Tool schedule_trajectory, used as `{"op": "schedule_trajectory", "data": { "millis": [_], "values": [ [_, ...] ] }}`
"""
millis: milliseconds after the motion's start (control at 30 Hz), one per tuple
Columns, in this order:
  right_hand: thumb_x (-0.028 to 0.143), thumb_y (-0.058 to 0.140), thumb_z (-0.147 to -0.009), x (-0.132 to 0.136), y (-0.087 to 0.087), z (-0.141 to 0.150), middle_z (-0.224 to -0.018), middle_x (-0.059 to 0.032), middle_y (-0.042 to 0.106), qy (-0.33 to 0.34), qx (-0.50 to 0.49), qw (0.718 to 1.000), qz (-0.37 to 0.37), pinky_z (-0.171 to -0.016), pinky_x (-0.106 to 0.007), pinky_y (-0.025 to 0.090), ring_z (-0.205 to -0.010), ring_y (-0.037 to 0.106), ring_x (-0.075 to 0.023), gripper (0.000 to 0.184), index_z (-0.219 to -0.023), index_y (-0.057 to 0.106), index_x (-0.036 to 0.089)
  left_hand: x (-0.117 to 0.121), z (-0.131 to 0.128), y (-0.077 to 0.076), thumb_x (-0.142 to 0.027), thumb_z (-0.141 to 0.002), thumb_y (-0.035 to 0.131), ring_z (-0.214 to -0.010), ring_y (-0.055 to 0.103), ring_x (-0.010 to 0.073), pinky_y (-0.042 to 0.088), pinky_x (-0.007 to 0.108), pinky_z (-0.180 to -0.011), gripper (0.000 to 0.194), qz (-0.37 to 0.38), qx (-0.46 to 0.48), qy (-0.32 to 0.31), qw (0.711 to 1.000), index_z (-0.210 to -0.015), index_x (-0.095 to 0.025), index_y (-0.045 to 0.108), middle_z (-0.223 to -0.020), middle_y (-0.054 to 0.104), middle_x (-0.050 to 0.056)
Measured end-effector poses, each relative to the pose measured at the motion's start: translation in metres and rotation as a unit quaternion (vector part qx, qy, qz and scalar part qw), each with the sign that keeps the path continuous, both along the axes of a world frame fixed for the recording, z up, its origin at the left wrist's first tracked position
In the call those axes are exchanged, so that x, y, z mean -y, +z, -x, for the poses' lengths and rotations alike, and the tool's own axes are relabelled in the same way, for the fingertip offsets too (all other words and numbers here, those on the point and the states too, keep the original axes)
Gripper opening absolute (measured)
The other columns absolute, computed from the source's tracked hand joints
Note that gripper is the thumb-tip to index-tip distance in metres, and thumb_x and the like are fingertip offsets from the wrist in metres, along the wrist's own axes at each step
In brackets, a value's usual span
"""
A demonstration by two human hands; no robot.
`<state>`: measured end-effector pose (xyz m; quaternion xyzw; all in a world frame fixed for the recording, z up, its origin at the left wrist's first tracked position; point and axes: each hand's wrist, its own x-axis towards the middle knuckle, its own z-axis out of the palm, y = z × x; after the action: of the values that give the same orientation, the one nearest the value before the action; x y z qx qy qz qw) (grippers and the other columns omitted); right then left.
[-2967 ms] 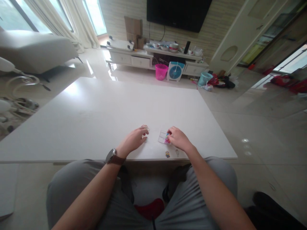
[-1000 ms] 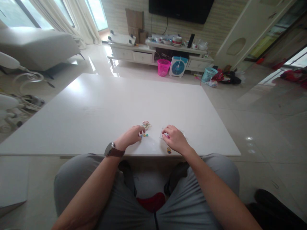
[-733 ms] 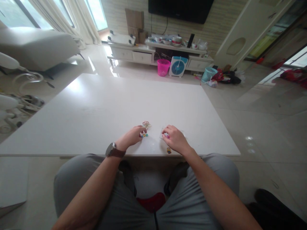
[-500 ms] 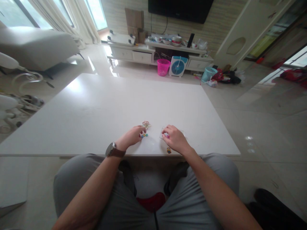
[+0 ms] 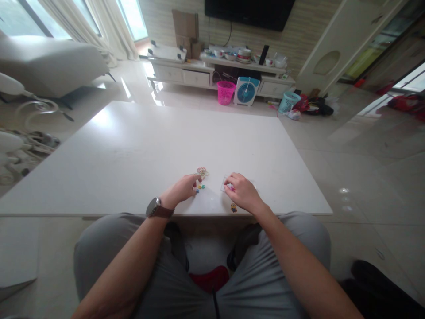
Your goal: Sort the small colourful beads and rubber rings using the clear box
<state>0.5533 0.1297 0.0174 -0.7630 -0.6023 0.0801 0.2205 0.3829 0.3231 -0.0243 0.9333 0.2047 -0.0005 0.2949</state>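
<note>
My left hand (image 5: 184, 188) hovers low over the white table (image 5: 159, 146), its thumb and fingers apart. By its fingertips lie a few small blue, yellow and green pieces (image 5: 201, 187), too small to name surely. Just beyond them is a small heap of thin coloured rings or bands (image 5: 202, 172). My right hand (image 5: 241, 190) is at a shallow clear box (image 5: 223, 185), fingers curled towards the thumb; what they hold, if anything, is hidden. Small pink pieces (image 5: 233, 189) show beneath that hand. Nearer the table edge lies a little yellow and dark cartoon figure (image 5: 233, 208).
The table's front edge runs just before my knees. Across the floor stand a pink basket (image 5: 226, 93), a blue and white fan (image 5: 246, 91) and a light blue basket (image 5: 289, 102), in front of a low white cabinet (image 5: 166, 72) with dishes on top.
My left fingertips have shifted slightly, and the small coloured pieces beside them sit a little differently, one blue piece lower. My right hand stays in nearly the same place.
</note>
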Motion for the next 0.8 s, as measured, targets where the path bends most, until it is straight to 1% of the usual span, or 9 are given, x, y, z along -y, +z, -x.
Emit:
{"op": "schedule_trajectory", "data": {
  "millis": [67,167,333,567,800],
  "values": [
    [0.018,0.058,-0.094,0.000,0.000,0.000,-0.095,-0.0061,0.064,0.000,0.001,1.000,0.001,-0.087,-0.033,0.044,-0.095,0.058,-0.0209,0.010,-0.089,0.067,0.020,0.000,-0.001,0.000,-0.008,-0.072,0.062,-0.075,0.062,0.0167,0.047,0.026,-0.069,0.032,-0.009,-0.001,-0.006,1.000,-0.102,-0.019,0.067,-0.090,0.069,0.004],
    [0.019,0.058,-0.094,0.000,0.000,0.000,-0.096,-0.0062,0.064,-0.001,0.002,1.000,0.000,-0.087,-0.033,0.044,-0.096,0.058,-0.0209,0.010,-0.089,0.067,0.020,0.002,-0.003,0.002,-0.007,-0.072,0.063,-0.077,0.062,0.0169,0.048,0.027,-0.070,0.030,-0.004,-0.009,-0.011,1.000,-0.099,-0.018,0.069,-0.090,0.067,0.004],
    [0.019,0.058,-0.094,0.001,-0.001,-0.001,-0.096,-0.0064,0.065,-0.004,0.007,1.000,-0.002,-0.087,-0.033,0.044,-0.096,0.058,-0.0210,0.010,-0.089,0.067,0.020,0.003,-0.004,0.004,-0.009,-0.071,0.068,-0.078,0.062,0.0169,0.050,0.028,-0.076,0.028,0.005,0.002,0.001,1.000,-0.098,-0.018,0.070,-0.097,0.066,0.005],
    [0.020,0.058,-0.094,0.001,0.000,-0.002,-0.096,-0.0061,0.065,-0.007,0.021,1.000,0.007,-0.087,-0.032,0.044,-0.097,0.058,-0.0208,0.010,-0.090,0.068,0.020,0.004,-0.008,0.000,-0.011,-0.073,0.072,-0.079,0.062,0.0181,0.049,0.029,-0.076,0.023,0.010,0.000,0.000,1.000,-0.095,-0.017,0.071,-0.092,0.066,0.005],
    [0.021,0.058,-0.095,0.002,0.002,-0.002,-0.096,-0.0058,0.064,-0.007,0.023,1.000,0.010,-0.087,-0.031,0.044,-0.097,0.058,-0.0202,0.010,-0.090,0.067,0.020,0.003,-0.011,-0.007,-0.013,-0.077,0.072,-0.077,0.063,0.0179,0.050,0.030,-0.077,0.019,0.002,0.015,-0.025,1.000,-0.095,-0.018,0.073,-0.091,0.067,0.005]
  ]
}}
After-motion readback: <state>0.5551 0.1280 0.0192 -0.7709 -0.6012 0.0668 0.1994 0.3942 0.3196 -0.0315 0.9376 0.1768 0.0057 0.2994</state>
